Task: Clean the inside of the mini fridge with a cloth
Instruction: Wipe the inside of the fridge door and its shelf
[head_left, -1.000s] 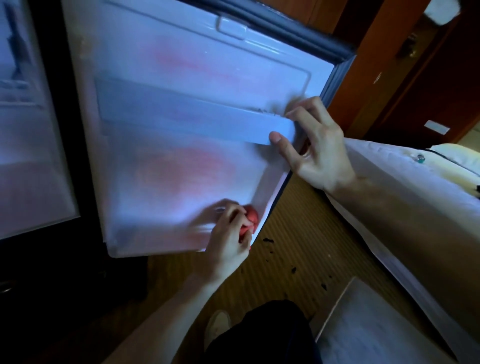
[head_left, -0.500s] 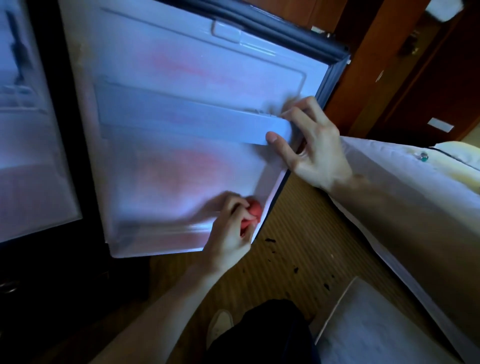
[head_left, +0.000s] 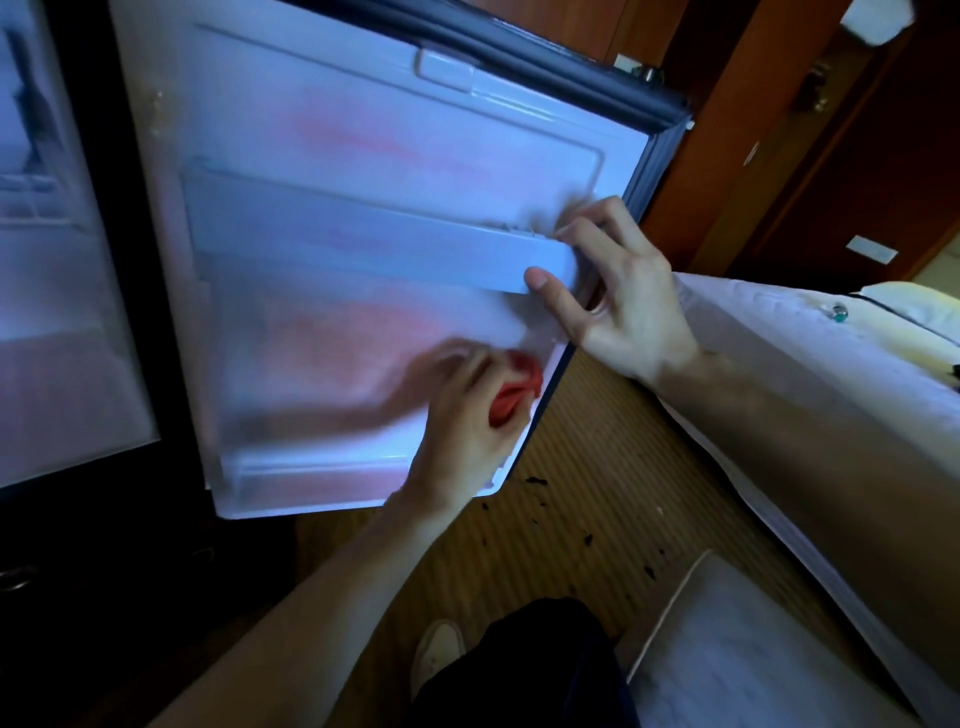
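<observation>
Wooden floor (head_left: 571, 525) with dark crumbs (head_left: 537, 480), left hand (head_left: 467, 431) with fingers curled around bunched red cloth (head_left: 514, 389), pressed at lower right corner of open mini fridge door (head_left: 363, 119), right hand (head_left: 623, 306) above, thumb and fingers pinching end of white shelf bar (head_left: 363, 244).

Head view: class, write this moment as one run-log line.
left hand: presses red cloth on lower door liner | right hand: pinches door shelf end | stage: wiping door inside

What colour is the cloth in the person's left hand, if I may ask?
Red; the cloth, bunched in the left hand, shows in the head view.
</observation>
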